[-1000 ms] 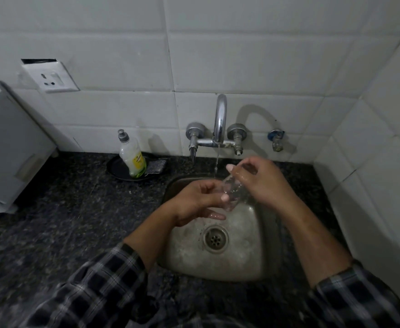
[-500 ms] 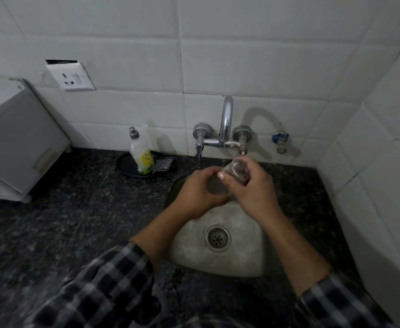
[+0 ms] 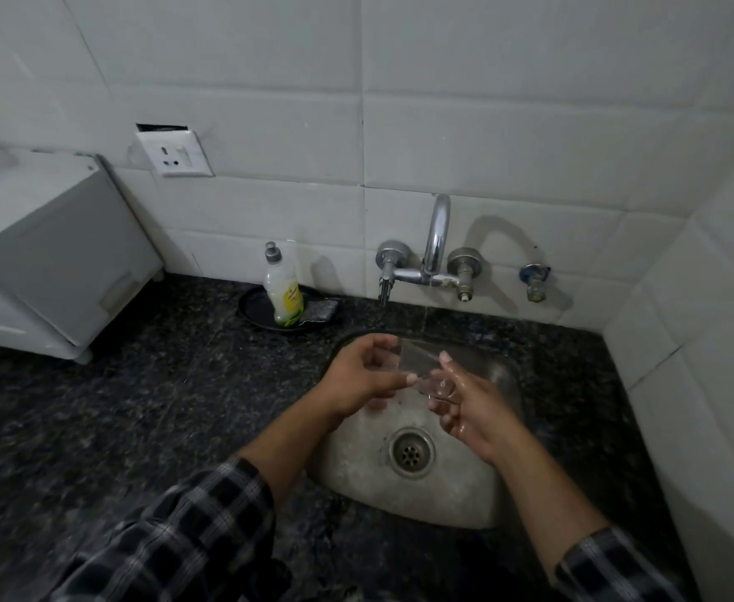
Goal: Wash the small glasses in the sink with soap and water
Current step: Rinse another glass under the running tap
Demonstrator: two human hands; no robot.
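Centre frame, over sink point(image 3: 443, 497): left hand point(image 3: 363, 378) grip pinches small glass point(image 3: 419, 369), right hand point(image 3: 476, 408) grip clamps its base. Probably mid-rinse under tap point(image 3: 437, 236); no other glasses visible.

I am seeing a black speckled counter point(image 3: 139, 406), white wall tiles point(image 3: 530, 123), a yellow soap bottle point(image 3: 286, 297), a silver sink point(image 3: 443, 501) and black-and-white checked sleeves point(image 3: 191, 527).
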